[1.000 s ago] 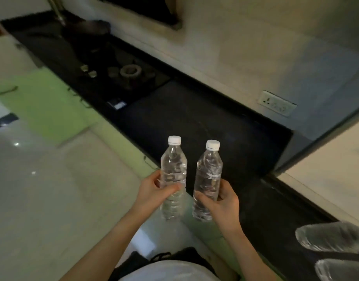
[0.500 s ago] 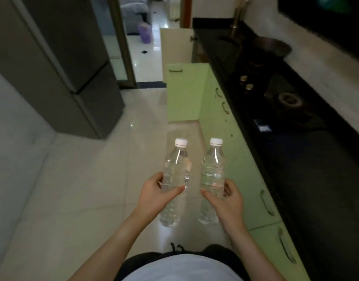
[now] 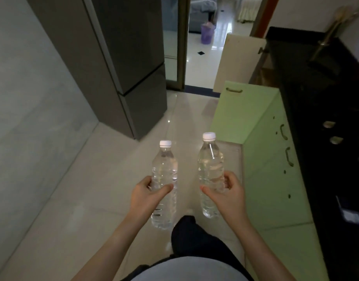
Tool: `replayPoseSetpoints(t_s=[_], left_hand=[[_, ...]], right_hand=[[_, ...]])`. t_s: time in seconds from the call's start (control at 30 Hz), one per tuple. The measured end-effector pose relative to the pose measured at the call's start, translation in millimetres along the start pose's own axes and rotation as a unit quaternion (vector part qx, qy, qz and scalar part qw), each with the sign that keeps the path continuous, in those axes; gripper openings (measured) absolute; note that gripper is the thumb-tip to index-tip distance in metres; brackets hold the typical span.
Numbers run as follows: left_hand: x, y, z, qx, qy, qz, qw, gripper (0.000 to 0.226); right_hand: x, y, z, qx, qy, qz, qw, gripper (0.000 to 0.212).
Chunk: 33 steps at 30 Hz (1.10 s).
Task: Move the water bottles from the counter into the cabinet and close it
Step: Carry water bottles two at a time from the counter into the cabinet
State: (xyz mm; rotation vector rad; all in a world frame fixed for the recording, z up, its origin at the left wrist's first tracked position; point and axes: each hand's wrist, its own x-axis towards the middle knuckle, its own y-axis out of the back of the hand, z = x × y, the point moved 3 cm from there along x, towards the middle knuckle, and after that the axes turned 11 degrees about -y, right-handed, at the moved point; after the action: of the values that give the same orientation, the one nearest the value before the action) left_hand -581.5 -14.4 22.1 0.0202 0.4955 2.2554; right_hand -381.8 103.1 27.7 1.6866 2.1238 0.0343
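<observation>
**Carrying two water bottles toward the open cabinet**

Gripping the left-hand bottle (image 3: 164, 171) around its middle with the left hand (image 3: 148, 196), thumb across the front and fingers curled behind. Clasping the right-hand bottle (image 3: 211, 165) the same way with the right hand (image 3: 225, 196). Holding both upright, white caps up, side by side but apart, in the lower centre of the frame, above the floor (image 3: 73, 199) and off the counter (image 3: 326, 118). Probably keeping them level so each can be stood straight on a shelf.

Facing along the row of green fronts at the right of the frame, with a dark-trousered knee (image 3: 186, 234) forward between the bottles, likely mid-stride. Judging the green cabinet door (image 3: 241, 110), swung out at centre right, to mark the target; not seeing its interior from here. Needing to round that door, since it is jutting into the aisle. Noting a cream door (image 3: 237, 61) also open behind it, a grey fridge (image 3: 130, 57) narrowing the passage at upper left, and a purple bin (image 3: 207, 34) far off at the top.
</observation>
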Motion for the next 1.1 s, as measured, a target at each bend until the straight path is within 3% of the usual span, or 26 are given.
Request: replayPoseSetpoints(t_s=[0.2, 0.27, 0.57, 0.7, 0.87, 1.1], left_hand=[[140.7, -29.5, 68.9, -0.002, -0.016, 0.023, 1.000, 0.034], [181.5, -33.2, 82.9, -0.003, -0.022, 0.033, 0.999, 0.025], [336.7, -43.5, 75.4, 0.041, 0.023, 0.054, 0.997, 0.033], [431.1, -47.9, 80.5, 0.065, -0.012, 0.030, 0.997, 0.023], [573.8, -41.7, 116.8, 0.065, -0.054, -0.030, 0.996, 0.040], [731.1, -67.7, 179.8, 0.045, -0.136, -0.102, 0.984, 0.028]], right_hand=[[145.7, -9.7, -67.9, 0.014, 0.003, 0.000, 1.000, 0.043], [191.3, -15.7, -86.7, 0.010, 0.007, 0.001, 1.000, 0.042], [343.2, -79.7, -122.6, -0.031, -0.020, 0.002, 0.999, 0.043], [410.8, -123.2, -146.4, -0.031, -0.019, 0.009, 0.999, 0.044], [494.6, -169.8, -218.7, -0.008, -0.007, 0.050, 0.999, 0.042], [592.0, -180.7, -279.5, 0.013, -0.029, 0.141, 0.990, 0.046]])
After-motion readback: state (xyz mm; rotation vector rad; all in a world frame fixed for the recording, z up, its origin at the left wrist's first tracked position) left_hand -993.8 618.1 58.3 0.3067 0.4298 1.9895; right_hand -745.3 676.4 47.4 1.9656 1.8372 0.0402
